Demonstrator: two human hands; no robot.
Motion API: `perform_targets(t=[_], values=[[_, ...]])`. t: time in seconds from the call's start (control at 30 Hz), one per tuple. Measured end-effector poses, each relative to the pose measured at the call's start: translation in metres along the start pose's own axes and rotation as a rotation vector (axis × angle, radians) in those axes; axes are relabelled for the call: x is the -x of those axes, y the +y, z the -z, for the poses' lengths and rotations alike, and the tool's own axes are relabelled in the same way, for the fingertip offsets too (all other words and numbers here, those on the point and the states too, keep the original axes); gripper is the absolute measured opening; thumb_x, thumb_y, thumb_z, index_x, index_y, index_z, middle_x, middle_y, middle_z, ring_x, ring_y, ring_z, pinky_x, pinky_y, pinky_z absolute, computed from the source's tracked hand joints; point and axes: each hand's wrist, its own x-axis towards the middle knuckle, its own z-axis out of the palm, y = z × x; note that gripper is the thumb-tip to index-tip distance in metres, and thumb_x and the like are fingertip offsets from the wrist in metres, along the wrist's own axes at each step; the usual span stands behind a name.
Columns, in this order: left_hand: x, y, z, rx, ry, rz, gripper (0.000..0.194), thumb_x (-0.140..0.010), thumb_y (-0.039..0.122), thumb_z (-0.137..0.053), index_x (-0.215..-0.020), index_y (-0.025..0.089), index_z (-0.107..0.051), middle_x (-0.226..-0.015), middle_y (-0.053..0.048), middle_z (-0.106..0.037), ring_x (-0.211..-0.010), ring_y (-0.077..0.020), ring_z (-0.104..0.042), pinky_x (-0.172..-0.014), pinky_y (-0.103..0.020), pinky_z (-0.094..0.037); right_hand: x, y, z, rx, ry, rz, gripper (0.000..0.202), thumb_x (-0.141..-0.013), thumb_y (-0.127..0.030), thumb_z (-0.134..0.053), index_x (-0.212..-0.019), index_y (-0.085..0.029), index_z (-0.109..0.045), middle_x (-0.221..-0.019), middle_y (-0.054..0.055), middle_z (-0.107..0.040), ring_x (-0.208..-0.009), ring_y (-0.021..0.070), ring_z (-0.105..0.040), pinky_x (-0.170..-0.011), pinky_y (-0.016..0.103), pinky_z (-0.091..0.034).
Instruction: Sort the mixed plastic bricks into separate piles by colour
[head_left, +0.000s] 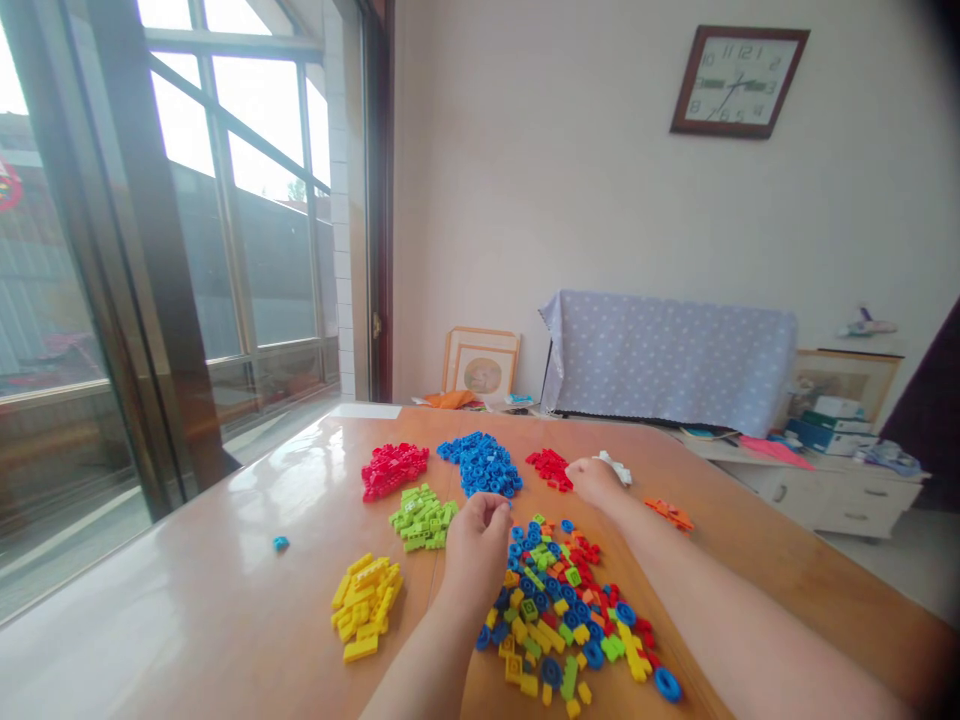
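My left hand is closed, thumb and fingers pinched together, just in front of the blue toy brick pile. A speck of blue shows by its fingertips, but what it holds is hidden. Farther right, my right hand reaches to the edge of a small red brick pile, fingers curled and anything in them out of sight. White bricks lie just beyond that hand. Between my forearms spreads a mixed heap of bricks in blue, yellow, green, red and orange.
Left of my left hand are piles of lime green bricks, yellow bricks and pinkish-red bricks. One teal piece lies apart. Orange bricks sit right of my right forearm. All rest on a shiny wooden table.
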Motion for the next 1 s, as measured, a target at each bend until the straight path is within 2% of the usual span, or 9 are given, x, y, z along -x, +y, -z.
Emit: perform_targets(t=[0.13,0.37,0.47,0.57,0.63,0.73,0.9,1.0], values=[[0.0,-0.001,0.0,-0.026,-0.002,-0.007,0.021,-0.082,0.036,-0.055,-0.085,0.018,-0.065,-0.072,-0.003,-0.067,-0.062,-0.0152,-0.059,-0.057,-0.024,-0.042,0.022,0.012,0.005,-0.108,-0.052,-0.014,0.023,-0.079,-0.035,-0.053,-0.072,-0.018,-0.067,-0.059,0.001,-0.061,-0.058,0.0139,-0.052,-0.054,0.024,-0.034],[0.001,-0.004,-0.001,-0.046,-0.01,-0.023,0.024,-0.08,0.04,-0.059,-0.085,0.018,-0.066,-0.072,-0.003,-0.069,-0.065,-0.0169,-0.062,-0.06,-0.025,-0.043,0.067,0.019,0.03,-0.301,-0.141,0.01,0.028,-0.078,-0.037,-0.056,-0.091,-0.016,-0.07,-0.07,0.003,-0.066,-0.063,0.0146,-0.058,-0.06,0.025,-0.046],[0.002,-0.002,-0.001,-0.058,-0.016,-0.028,0.025,-0.08,0.041,-0.058,-0.086,0.018,-0.066,-0.074,-0.004,-0.07,-0.066,-0.0173,-0.062,-0.061,-0.026,-0.044,0.08,0.023,0.028,-0.353,-0.111,0.054,0.03,-0.078,-0.034,-0.056,-0.098,-0.015,-0.07,-0.079,0.005,-0.069,-0.071,0.0169,-0.062,-0.067,0.027,-0.049],[0.003,0.001,-0.001,-0.091,-0.015,-0.026,0.025,-0.081,0.041,-0.057,-0.086,0.018,-0.066,-0.075,-0.004,-0.07,-0.067,-0.0173,-0.063,-0.062,-0.026,-0.045,0.091,0.028,0.015,-0.313,-0.066,0.118,0.035,-0.082,-0.033,-0.053,-0.107,-0.016,-0.069,-0.095,0.007,-0.072,-0.086,0.0204,-0.066,-0.079,0.032,-0.051],[0.004,0.002,-0.001,-0.107,-0.018,-0.025,0.025,-0.081,0.04,-0.057,-0.086,0.017,-0.065,-0.075,-0.004,-0.07,-0.067,-0.0172,-0.063,-0.062,-0.025,-0.046,0.097,0.029,0.004,-0.245,-0.083,0.21,0.039,-0.084,-0.032,-0.051,-0.117,-0.02,-0.068,-0.111,0.007,-0.071,-0.102,0.0222,-0.064,-0.092,0.035,-0.049],[0.004,0.002,-0.001,-0.116,-0.028,-0.021,0.024,-0.081,0.038,-0.055,-0.088,0.017,-0.065,-0.076,-0.005,-0.069,-0.069,-0.017,-0.063,-0.062,-0.025,-0.046,0.104,0.023,-0.007,-0.086,-0.143,0.355,0.047,-0.088,-0.029,-0.048,-0.133,-0.028,-0.059,-0.132,0.006,-0.063,-0.125,0.0237,-0.054,-0.108,0.04,-0.038],[0.003,-0.003,-0.004,-0.14,-0.064,-0.036,0.022,-0.083,0.036,-0.054,-0.089,0.018,-0.064,-0.075,-0.003,-0.069,-0.066,-0.0152,-0.062,-0.061,-0.024,-0.045,0.11,0.011,-0.009,0.103,-0.274,0.434,0.056,-0.093,-0.026,-0.041,-0.148,-0.031,-0.042,-0.137,0.003,-0.061,-0.146,0.0276,-0.027,-0.117,0.048,-0.022],[0.003,-0.006,-0.005,-0.181,-0.073,-0.06,0.021,-0.084,0.037,-0.054,-0.088,0.019,-0.065,-0.074,-0.002,-0.068,-0.066,-0.0149,-0.061,-0.061,-0.023,-0.044,0.11,0.01,-0.008,0.144,-0.257,0.43,0.053,-0.091,-0.023,-0.042,-0.144,-0.031,-0.048,-0.134,0.003,-0.062,-0.142,0.0279,-0.033,-0.115,0.046,-0.024]])
